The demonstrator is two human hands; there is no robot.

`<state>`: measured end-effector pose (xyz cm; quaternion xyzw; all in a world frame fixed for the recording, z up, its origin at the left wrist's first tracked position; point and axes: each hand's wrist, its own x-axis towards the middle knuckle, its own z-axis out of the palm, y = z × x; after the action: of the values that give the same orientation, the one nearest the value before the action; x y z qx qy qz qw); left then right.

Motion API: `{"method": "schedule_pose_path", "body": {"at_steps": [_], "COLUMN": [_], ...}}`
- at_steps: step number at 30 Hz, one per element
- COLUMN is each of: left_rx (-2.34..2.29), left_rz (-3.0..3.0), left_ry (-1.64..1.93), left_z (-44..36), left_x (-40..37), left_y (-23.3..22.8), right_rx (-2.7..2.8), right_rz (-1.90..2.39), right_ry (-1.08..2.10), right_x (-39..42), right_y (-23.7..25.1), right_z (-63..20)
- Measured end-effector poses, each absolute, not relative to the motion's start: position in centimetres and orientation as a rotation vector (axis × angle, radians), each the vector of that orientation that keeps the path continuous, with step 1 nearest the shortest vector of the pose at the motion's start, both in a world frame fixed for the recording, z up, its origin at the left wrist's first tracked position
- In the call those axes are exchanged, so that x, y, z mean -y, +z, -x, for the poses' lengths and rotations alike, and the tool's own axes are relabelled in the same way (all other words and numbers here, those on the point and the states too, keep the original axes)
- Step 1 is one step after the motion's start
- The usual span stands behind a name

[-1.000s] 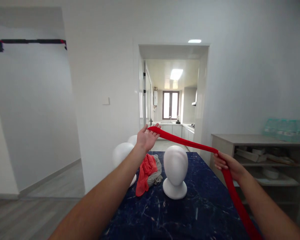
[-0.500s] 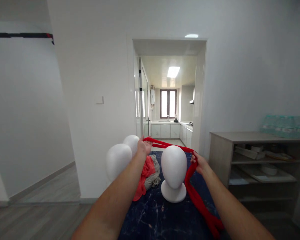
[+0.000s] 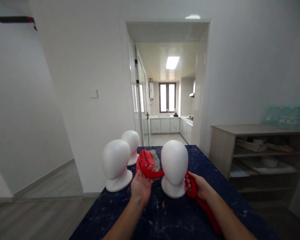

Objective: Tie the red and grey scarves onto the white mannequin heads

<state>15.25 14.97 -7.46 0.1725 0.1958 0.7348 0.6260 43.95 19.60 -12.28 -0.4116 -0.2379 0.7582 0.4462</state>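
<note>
A white foam mannequin head (image 3: pixel 174 161) stands upright on its round base, between my two hands. A long red scarf (image 3: pixel 154 174) passes behind its neck and comes out on both sides. My left hand (image 3: pixel 141 187), palm up with the fingers curled, holds the scarf left of the head. On the right side, close to the neck, my right hand (image 3: pixel 199 187) is closed around the scarf; its loose end hangs down toward the table's front right. Beside my left hand lies a heap of coral-red cloth (image 3: pixel 145 156) and grey cloth (image 3: pixel 155 158).
Two more white mannequin heads, a nearer one (image 3: pixel 117 161) and a farther one (image 3: pixel 130 143), stand on the left of the dark blue marbled table (image 3: pixel 160 220). A wooden shelf unit (image 3: pixel 222 143) with bottled water (image 3: pixel 286 116) on top is at right. Behind is a kitchen doorway.
Both hands have come down with the scarf, from above and behind the middle head to neck height. The left hand has turned palm up. The camera view has tilted down slightly.
</note>
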Motion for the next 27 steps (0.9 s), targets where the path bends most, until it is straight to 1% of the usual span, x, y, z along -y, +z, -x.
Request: {"method": "schedule_pose_path", "body": {"at_steps": [3, 7, 10, 12, 17, 22, 27], "left_rx": [-0.460, -0.501, -0.592, -0.658, -0.839, -0.915, -0.899], "left_rz": [-0.346, -0.442, -0.617, -0.815, -1.357, -1.273, -1.379], "left_ry": [1.559, 1.267, 1.075, 1.013, 1.034, 1.158, 1.274], "left_z": [-17.2, -20.5, -22.9, -24.3, -26.2, -26.0, -25.6], "left_x": [-11.9, -9.5, -9.3, -10.0, -12.6, -13.3, -12.8], "left_y": [-10.3, -13.3, -14.4, -14.5, -14.7, -15.3, -15.0], "right_rx": [0.646, 0.741, 0.784, 0.821, 0.998, 1.223, 1.432], "right_rz": [1.033, 1.071, 1.131, 1.164, 1.198, 1.275, 1.406], "right_ry": [1.879, 1.841, 1.783, 1.742, 1.590, 1.361, 1.155], "right_x": [-19.1, -18.8, -18.8, -18.8, -18.5, -18.5, -18.1], "right_y": [-12.7, -12.9, -13.0, -13.1, -13.1, -12.8, -12.1], "right_z": [-43.1, -42.3, -42.0, -41.8, -41.4, -41.7, -42.5]}}
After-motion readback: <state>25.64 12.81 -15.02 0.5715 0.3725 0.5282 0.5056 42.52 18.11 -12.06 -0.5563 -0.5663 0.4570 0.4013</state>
